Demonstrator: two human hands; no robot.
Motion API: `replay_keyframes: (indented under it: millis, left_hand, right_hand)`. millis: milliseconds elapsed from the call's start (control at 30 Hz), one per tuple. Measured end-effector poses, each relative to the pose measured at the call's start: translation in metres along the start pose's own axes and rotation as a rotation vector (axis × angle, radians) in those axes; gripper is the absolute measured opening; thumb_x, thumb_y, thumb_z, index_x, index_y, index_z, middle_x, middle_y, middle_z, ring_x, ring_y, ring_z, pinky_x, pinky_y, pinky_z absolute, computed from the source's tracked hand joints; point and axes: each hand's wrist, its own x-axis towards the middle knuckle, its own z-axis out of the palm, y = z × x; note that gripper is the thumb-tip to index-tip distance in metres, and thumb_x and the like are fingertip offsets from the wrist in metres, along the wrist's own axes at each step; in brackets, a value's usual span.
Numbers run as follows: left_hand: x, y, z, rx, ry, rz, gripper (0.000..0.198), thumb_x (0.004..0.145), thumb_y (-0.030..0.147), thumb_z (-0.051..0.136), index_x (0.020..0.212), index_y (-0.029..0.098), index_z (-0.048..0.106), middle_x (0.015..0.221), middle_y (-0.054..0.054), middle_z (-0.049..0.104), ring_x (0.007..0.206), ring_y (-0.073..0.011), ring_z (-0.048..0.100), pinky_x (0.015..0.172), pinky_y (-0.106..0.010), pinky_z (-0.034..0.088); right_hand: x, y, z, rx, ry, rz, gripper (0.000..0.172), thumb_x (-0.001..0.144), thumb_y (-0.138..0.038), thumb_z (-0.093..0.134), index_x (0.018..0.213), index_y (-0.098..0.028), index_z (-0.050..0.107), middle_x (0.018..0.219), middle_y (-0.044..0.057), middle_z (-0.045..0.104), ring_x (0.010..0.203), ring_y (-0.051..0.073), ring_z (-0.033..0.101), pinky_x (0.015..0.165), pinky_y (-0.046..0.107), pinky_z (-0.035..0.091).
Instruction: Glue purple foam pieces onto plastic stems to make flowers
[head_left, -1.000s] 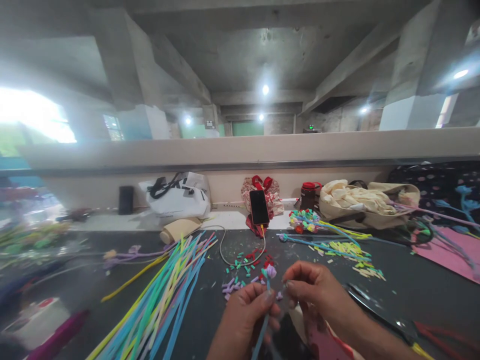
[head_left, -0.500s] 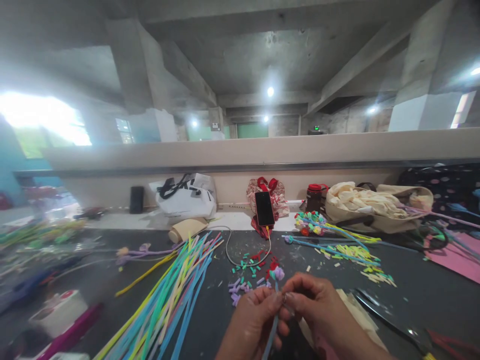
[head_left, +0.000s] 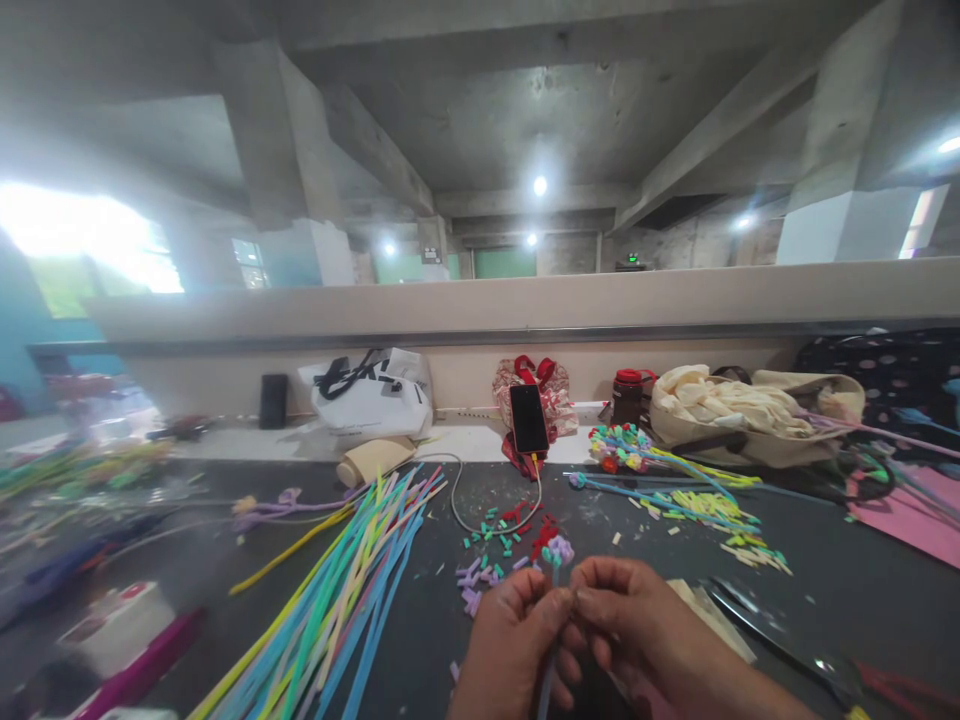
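Low in the centre, my left hand (head_left: pixel 517 635) is closed around a thin pale-blue pipe-cleaner stem (head_left: pixel 547 690). The stem stands roughly upright, its lower part running down between my hands. A small lilac and green fuzzy flower head (head_left: pixel 559 551) tops it, just above my fingertips. My right hand (head_left: pixel 637 610) pinches thumb and forefinger together right beside the stem, touching or nearly touching my left thumb. Whatever sits in that pinch is too small to make out. Short cut purple pieces (head_left: pixel 471 575), green pieces (head_left: pixel 507 545) and red pieces (head_left: pixel 545 530) lie scattered just beyond.
Long coloured pipe cleaners (head_left: pixel 337 600) lie in a bundle to the left. Scissors (head_left: pixel 780 640) rest at the right. Behind stand a phone (head_left: pixel 529 418) on a cable, finished flowers (head_left: pixel 619 447), a cloth bag (head_left: pixel 750 440) and a red-lidded bottle (head_left: pixel 628 398). Yellow pieces (head_left: pixel 705 507) lie nearby.
Both hands have shifted slightly to the right, the flower head with them. My fingertips stay close together at the stem. A few purple pieces now show beside my left wrist.
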Motion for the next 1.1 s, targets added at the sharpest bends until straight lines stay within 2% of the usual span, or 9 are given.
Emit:
replay_keyframes:
  millis: [233, 333, 400, 500, 600, 700, 833, 933, 1100]
  left_hand:
    - [0.003, -0.002, 0.0, -0.034, -0.026, -0.05, 0.043, 0.05, 0.051, 0.068, 0.063, 0.016, 0.048, 0.047, 0.003, 0.057, 0.03, -0.0061, 0.044, 0.028, -0.016, 0.033]
    - [0.001, 0.001, 0.0, -0.072, -0.006, -0.037, 0.037, 0.055, 0.048, 0.067, 0.063, 0.016, 0.05, 0.047, 0.004, 0.056, 0.03, -0.0053, 0.044, 0.029, -0.015, 0.031]
    - [-0.001, 0.005, -0.003, -0.108, 0.002, -0.048, 0.033, 0.063, 0.046, 0.063, 0.063, 0.015, 0.052, 0.043, 0.005, 0.053, 0.029, -0.0032, 0.041, 0.03, -0.013, 0.028]
    - [-0.002, 0.009, -0.008, -0.143, -0.065, -0.144, 0.034, 0.063, 0.047, 0.062, 0.058, 0.015, 0.051, 0.036, 0.007, 0.047, 0.026, -0.0027, 0.036, 0.03, -0.014, 0.026]
    - [-0.002, 0.009, -0.007, -0.125, -0.083, -0.138, 0.03, 0.064, 0.044, 0.061, 0.063, 0.015, 0.052, 0.044, 0.004, 0.054, 0.028, -0.0033, 0.04, 0.029, -0.013, 0.025]
    - [-0.002, 0.003, 0.0, -0.006, -0.062, -0.053, 0.026, 0.065, 0.039, 0.06, 0.066, 0.016, 0.05, 0.054, 0.0, 0.061, 0.033, -0.0054, 0.046, 0.028, -0.013, 0.027]
    - [-0.004, -0.008, 0.008, 0.296, 0.003, -0.034, 0.018, 0.069, 0.035, 0.051, 0.063, 0.018, 0.048, 0.041, 0.003, 0.054, 0.026, -0.006, 0.04, 0.025, -0.014, 0.025]
    - [-0.006, -0.011, 0.009, 0.393, -0.008, -0.031, 0.015, 0.069, 0.032, 0.048, 0.061, 0.019, 0.047, 0.043, 0.003, 0.055, 0.027, -0.0064, 0.041, 0.025, -0.014, 0.023]
    - [-0.007, -0.009, 0.007, 0.436, -0.121, -0.11, 0.008, 0.065, 0.02, 0.044, 0.061, 0.018, 0.05, 0.039, 0.004, 0.052, 0.028, -0.0075, 0.043, 0.026, -0.013, 0.024]
  right_hand:
    - [-0.003, -0.007, 0.0, -0.032, -0.034, 0.02, 0.019, 0.064, -0.028, 0.068, 0.064, -0.013, 0.056, 0.049, -0.002, 0.058, 0.035, 0.005, 0.045, 0.032, 0.013, 0.027]
    - [-0.007, -0.025, 0.005, -0.3, 0.057, -0.017, 0.016, 0.066, -0.029, 0.064, 0.066, -0.013, 0.061, 0.049, -0.003, 0.056, 0.036, 0.005, 0.044, 0.032, 0.013, 0.028]
    - [-0.013, -0.038, 0.003, -0.504, 0.138, -0.088, 0.016, 0.069, -0.029, 0.06, 0.077, -0.016, 0.064, 0.05, -0.004, 0.055, 0.037, 0.006, 0.044, 0.033, 0.014, 0.03]
    - [-0.029, -0.046, -0.012, -0.723, 0.213, -0.195, 0.018, 0.074, -0.028, 0.055, 0.088, -0.02, 0.063, 0.059, -0.002, 0.059, 0.048, 0.01, 0.052, 0.041, 0.017, 0.037]
    - [-0.054, -0.039, -0.031, -1.069, 0.222, -0.243, 0.013, 0.077, -0.027, 0.053, 0.082, -0.023, 0.065, 0.071, 0.001, 0.063, 0.065, 0.016, 0.057, 0.056, 0.023, 0.042]
    - [-0.075, -0.031, -0.042, -1.308, 0.21, -0.296, 0.012, 0.079, -0.028, 0.052, 0.082, -0.026, 0.064, 0.076, 0.002, 0.062, 0.068, 0.017, 0.057, 0.059, 0.025, 0.042]
    - [-0.082, -0.043, -0.036, -1.362, 0.23, -0.457, 0.018, 0.082, -0.027, 0.049, 0.097, -0.028, 0.059, 0.087, 0.005, 0.061, 0.076, 0.019, 0.057, 0.063, 0.026, 0.044]
    - [-0.074, -0.062, -0.02, -1.438, 0.112, -0.604, 0.029, 0.079, -0.022, 0.053, 0.107, -0.029, 0.056, 0.106, 0.006, 0.056, 0.097, 0.021, 0.051, 0.081, 0.03, 0.041]
    - [-0.053, -0.08, 0.004, -1.506, -0.173, -0.576, 0.04, 0.073, -0.014, 0.057, 0.111, -0.028, 0.054, 0.114, 0.004, 0.05, 0.107, 0.018, 0.043, 0.089, 0.031, 0.035]
